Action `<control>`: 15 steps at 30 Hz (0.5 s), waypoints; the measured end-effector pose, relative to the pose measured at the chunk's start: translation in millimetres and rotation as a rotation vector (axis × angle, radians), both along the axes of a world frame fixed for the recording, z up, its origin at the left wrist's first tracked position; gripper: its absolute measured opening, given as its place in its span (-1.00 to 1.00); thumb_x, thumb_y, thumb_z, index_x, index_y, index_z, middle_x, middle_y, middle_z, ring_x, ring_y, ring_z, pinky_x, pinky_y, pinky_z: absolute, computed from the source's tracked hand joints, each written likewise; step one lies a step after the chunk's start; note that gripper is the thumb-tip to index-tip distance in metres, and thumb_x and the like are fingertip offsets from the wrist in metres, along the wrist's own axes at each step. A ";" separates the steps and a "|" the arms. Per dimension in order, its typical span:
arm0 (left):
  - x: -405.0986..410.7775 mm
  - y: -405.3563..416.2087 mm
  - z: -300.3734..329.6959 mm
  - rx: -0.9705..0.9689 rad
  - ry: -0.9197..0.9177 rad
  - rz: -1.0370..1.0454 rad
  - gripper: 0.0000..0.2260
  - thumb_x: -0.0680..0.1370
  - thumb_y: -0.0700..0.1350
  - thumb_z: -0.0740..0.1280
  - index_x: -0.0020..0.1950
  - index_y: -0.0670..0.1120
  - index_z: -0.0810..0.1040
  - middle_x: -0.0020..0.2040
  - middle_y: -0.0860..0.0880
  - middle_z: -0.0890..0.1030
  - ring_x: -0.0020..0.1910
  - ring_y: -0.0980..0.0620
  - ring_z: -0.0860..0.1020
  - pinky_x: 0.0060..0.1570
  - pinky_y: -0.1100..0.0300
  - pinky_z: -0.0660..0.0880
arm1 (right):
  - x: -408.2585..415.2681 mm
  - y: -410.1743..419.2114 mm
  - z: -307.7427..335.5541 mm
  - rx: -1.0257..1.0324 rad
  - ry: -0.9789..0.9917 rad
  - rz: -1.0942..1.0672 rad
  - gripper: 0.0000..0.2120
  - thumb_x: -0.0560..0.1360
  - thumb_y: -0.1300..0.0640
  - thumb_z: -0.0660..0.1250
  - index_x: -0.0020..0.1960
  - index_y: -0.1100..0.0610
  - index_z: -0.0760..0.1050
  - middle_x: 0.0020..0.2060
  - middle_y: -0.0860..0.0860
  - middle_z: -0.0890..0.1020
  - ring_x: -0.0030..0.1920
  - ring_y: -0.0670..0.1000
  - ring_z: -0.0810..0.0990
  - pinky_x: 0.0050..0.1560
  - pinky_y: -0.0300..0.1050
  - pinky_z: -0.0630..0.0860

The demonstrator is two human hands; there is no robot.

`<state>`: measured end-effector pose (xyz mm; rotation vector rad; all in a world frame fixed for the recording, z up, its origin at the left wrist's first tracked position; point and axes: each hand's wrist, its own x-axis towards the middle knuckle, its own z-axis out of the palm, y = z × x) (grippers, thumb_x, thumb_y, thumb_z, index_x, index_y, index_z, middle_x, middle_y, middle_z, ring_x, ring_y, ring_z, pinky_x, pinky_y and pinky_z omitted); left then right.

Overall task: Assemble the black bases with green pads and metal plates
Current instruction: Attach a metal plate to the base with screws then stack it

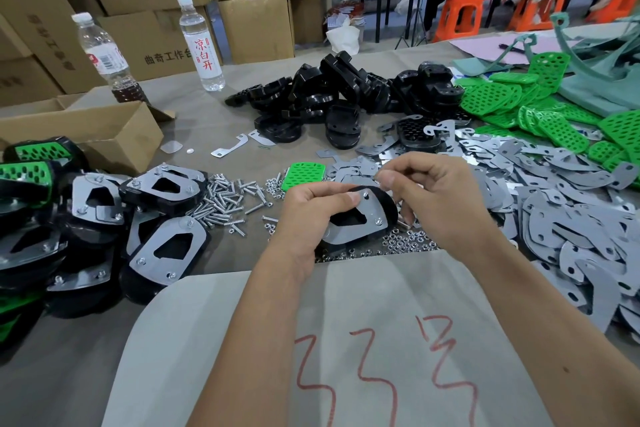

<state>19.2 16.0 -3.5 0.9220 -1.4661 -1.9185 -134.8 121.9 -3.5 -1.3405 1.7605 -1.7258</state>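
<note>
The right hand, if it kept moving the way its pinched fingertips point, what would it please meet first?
Probably the grey metal plate on the black plastic base gripped by the left hand; the right hand pinches something too small to identify just above it.

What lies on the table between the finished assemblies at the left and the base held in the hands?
In the head view, a heap of loose screws lies between the finished assemblies and the base gripped by the left hand.

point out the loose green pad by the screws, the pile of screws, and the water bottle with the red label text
loose green pad (302, 175), head view, middle of its perforated face
pile of screws (228, 199), head view, centre of the heap
water bottle (202, 48), head view, on its white label
</note>
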 end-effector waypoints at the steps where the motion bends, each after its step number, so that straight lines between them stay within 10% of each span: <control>1: -0.6 0.0 -0.5 -0.013 0.000 0.012 -0.90 0.48 -0.29 0.50 -0.04 -0.17 0.76 -0.17 -0.18 0.73 -0.26 -0.08 0.67 -0.26 0.17 0.60 | 2.4 -0.8 -0.2 0.010 0.053 0.000 -0.84 0.56 0.20 0.48 -0.16 0.00 0.70 -0.32 -0.05 0.61 -0.45 -0.05 0.50 -0.40 -0.24 0.44; 15: -4.0 1.5 -5.1 -0.134 -0.032 0.032 -0.91 0.45 -0.26 0.54 -0.14 -0.09 0.77 -0.18 -0.10 0.75 -0.21 0.03 0.67 -0.09 0.17 0.55 | 9.0 -5.0 -5.0 0.025 0.009 -0.002 -0.86 0.49 0.25 0.54 -0.16 0.02 0.72 -0.32 -0.10 0.68 -0.34 -0.17 0.54 -0.34 -0.41 0.43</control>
